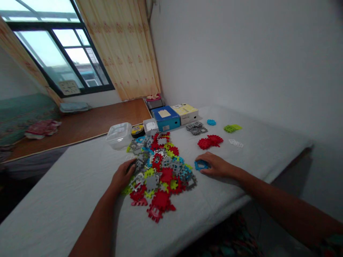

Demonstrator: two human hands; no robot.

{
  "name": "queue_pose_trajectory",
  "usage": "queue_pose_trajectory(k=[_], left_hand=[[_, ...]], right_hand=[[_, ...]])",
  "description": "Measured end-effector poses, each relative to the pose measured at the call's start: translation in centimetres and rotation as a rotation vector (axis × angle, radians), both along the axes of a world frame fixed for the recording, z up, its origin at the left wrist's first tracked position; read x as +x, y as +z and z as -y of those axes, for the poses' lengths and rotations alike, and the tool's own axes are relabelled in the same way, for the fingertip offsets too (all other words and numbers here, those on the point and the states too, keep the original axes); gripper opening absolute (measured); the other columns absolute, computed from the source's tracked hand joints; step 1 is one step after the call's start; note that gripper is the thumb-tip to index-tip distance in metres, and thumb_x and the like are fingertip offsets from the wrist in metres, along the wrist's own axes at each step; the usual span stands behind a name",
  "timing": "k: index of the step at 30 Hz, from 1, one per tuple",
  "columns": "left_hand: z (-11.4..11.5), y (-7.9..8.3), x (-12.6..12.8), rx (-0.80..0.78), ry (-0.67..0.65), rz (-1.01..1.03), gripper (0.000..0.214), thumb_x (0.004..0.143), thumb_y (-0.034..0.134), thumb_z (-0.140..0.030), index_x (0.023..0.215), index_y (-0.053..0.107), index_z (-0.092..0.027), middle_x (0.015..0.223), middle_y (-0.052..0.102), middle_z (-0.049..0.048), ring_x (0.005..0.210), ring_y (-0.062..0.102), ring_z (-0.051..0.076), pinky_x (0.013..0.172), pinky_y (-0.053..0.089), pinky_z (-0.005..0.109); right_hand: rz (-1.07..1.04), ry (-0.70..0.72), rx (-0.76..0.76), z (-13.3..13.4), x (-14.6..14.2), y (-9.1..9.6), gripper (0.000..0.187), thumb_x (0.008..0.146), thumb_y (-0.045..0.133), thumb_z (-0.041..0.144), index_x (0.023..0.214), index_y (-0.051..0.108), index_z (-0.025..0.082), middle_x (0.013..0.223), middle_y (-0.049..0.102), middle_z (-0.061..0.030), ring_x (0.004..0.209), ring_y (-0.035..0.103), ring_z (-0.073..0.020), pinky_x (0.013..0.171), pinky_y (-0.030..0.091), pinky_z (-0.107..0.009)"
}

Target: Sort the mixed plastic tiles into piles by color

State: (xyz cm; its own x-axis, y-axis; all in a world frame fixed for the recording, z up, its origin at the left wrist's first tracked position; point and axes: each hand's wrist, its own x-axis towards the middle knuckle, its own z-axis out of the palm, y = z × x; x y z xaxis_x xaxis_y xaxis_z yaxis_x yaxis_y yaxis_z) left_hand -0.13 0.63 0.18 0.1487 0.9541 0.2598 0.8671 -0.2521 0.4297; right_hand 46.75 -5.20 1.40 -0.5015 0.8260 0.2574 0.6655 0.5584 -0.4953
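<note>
A heap of interlocking plastic tiles (160, 167) in red, grey, blue and lime lies on the grey sheet (66, 200). My left hand (123, 175) rests on the heap's left edge with its fingers curled over grey pieces. My right hand (215, 165) lies to the right of the heap, fingers closed on a blue tile (200, 165) that sits on the sheet. Farther back lie sorted groups: red tiles (210, 141), grey tiles (196, 127), a blue tile (211, 122), lime tiles (232, 128) and white tiles (236, 143).
A clear plastic tub (119, 135), a round tin (138, 130), a small white box (150, 126), a blue box (166, 117) and a yellow-white box (186, 112) stand at the back. The white wall (254, 64) runs along the right. The sheet's edge drops off at front right.
</note>
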Motion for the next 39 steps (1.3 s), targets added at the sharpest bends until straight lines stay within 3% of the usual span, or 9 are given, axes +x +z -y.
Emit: queue_pose_trajectory(k=[4, 7, 11, 17, 23, 30, 35, 39], left_hand=[[-0.1, -0.1, -0.1, 0.001, 0.0, -0.001, 0.057, 0.088, 0.038, -0.05, 0.126, 0.061, -0.015, 0.129, 0.064, 0.0122, 0.119, 0.059, 0.027, 0.104, 0.045, 0.043], [-0.2, -0.4, -0.3, 0.016, -0.003, 0.01, 0.057, 0.087, 0.039, -0.051, 0.126, 0.061, -0.015, 0.128, 0.065, 0.0116, 0.118, 0.059, 0.027, 0.104, 0.045, 0.043], [-0.2, -0.5, -0.4, 0.021, -0.005, 0.011, 0.059, 0.087, 0.039, -0.053, 0.126, 0.062, -0.015, 0.127, 0.065, 0.0117, 0.117, 0.06, 0.026, 0.104, 0.046, 0.042], [-0.1, -0.4, -0.5, 0.028, 0.011, 0.019, 0.057, 0.087, 0.039, -0.053, 0.125, 0.063, -0.017, 0.125, 0.067, 0.0112, 0.114, 0.062, 0.027, 0.102, 0.047, 0.044], [0.1, -0.9, -1.0, 0.035, 0.011, 0.029, 0.056, 0.088, 0.041, -0.054, 0.125, 0.062, -0.019, 0.126, 0.066, 0.0097, 0.117, 0.06, 0.027, 0.103, 0.046, 0.044], [0.6, -0.6, -1.0, 0.016, 0.018, 0.033, 0.055, 0.088, 0.043, -0.055, 0.124, 0.063, -0.019, 0.125, 0.067, 0.0097, 0.116, 0.061, 0.026, 0.103, 0.047, 0.044], [0.8, -0.7, -1.1, 0.029, 0.034, 0.042, 0.053, 0.089, 0.043, -0.055, 0.124, 0.063, -0.021, 0.124, 0.067, 0.008, 0.116, 0.061, 0.025, 0.103, 0.047, 0.042], [0.8, -0.8, -1.2, 0.016, 0.029, 0.041, 0.053, 0.089, 0.043, -0.054, 0.125, 0.062, -0.02, 0.126, 0.066, 0.0085, 0.117, 0.06, 0.025, 0.104, 0.046, 0.042]], right_hand=[[-0.105, -0.119, -0.034, -0.8, 2.2, 1.5, 0.042, 0.079, 0.065, 0.043, 0.114, 0.066, 0.021, 0.113, 0.068, -0.0096, 0.1, 0.063, -0.0248, 0.085, 0.051, -0.038], [-0.207, -0.268, -0.058, -2.6, 5.6, 2.2, 0.04, 0.081, 0.061, 0.051, 0.108, 0.068, 0.022, 0.109, 0.07, -0.0076, 0.093, 0.066, -0.0233, 0.08, 0.054, -0.036], [-0.235, -0.458, 0.019, -6.1, 10.7, 2.0, 0.042, 0.078, 0.062, 0.053, 0.104, 0.07, 0.02, 0.105, 0.072, -0.0086, 0.09, 0.068, -0.0247, 0.084, 0.053, -0.04], [-0.009, -0.647, 0.158, -13.0, 15.9, 1.1, 0.039, 0.074, 0.067, 0.041, 0.107, 0.069, 0.02, 0.107, 0.072, -0.0089, 0.093, 0.067, -0.0245, 0.084, 0.052, -0.037], [0.28, -0.765, 0.116, -20.6, 19.1, 1.3, 0.045, 0.073, 0.066, 0.033, 0.116, 0.065, 0.019, 0.115, 0.069, -0.009, 0.101, 0.065, -0.0258, 0.089, 0.049, -0.037], [0.415, -0.772, 0.006, -26.0, 21.4, 0.9, 0.057, 0.064, 0.069, 0.022, 0.121, 0.063, 0.017, 0.115, 0.068, -0.0132, 0.104, 0.062, -0.0308, 0.09, 0.049, -0.043], [0.442, -0.711, -0.047, -27.0, 21.3, -0.4, 0.064, 0.061, 0.065, 0.013, 0.124, 0.061, 0.015, 0.112, 0.069, -0.0148, 0.1, 0.064, -0.0304, 0.087, 0.051, -0.041], [0.424, -0.654, -0.014, -26.9, 21.2, -0.8, 0.072, 0.061, 0.058, 0.009, 0.133, 0.055, 0.014, 0.125, 0.064, -0.0143, 0.112, 0.06, -0.0275, 0.095, 0.047, -0.036]])
